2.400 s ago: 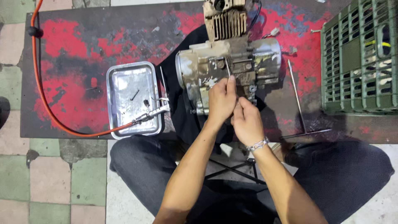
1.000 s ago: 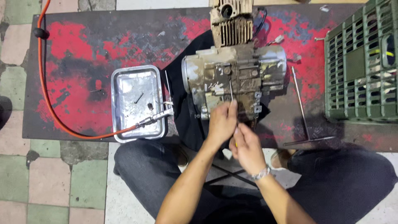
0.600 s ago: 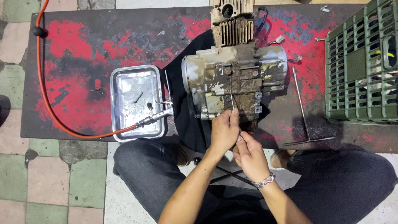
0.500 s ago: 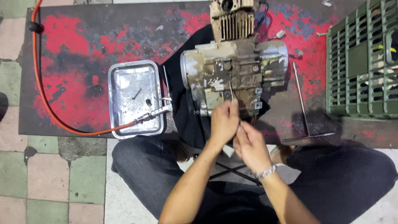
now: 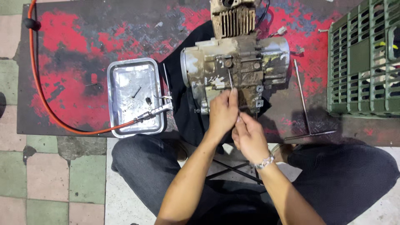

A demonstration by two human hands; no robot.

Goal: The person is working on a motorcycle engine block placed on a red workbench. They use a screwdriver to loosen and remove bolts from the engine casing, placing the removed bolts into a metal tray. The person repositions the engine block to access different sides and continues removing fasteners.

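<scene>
Engine work is in hand at the near edge of the red-and-black surface (image 5: 62, 50), where the small motorcycle engine (image 5: 235, 79) lies on a black cloth (image 5: 187, 116) with its finned cylinder (image 5: 233, 18) pointing away from you. Your left hand (image 5: 223, 112) is closed, fingers pinched around a thin metal rod-like tool (image 5: 230, 81) whose tip stands against the dirty crankcase face near a bolt head. Your right hand (image 5: 249, 135), with a bracelet at the wrist, is curled shut just beside the left and appears to grip the near end of the same tool; what it holds cannot be told for certain. To your left, the metal tray (image 5: 118, 83) carries only a couple of small parts, and an air blow gun (image 5: 156, 110) on an orange hose (image 5: 35, 79) rests across its corner. To your right, a T-handle wrench (image 5: 304, 104) lies on the surface beside a green plastic crate (image 5: 362, 62). Judging by the near-empty tray and the engine cases being closed, disassembly appears to be at an early stage, with most fasteners in place.
</scene>
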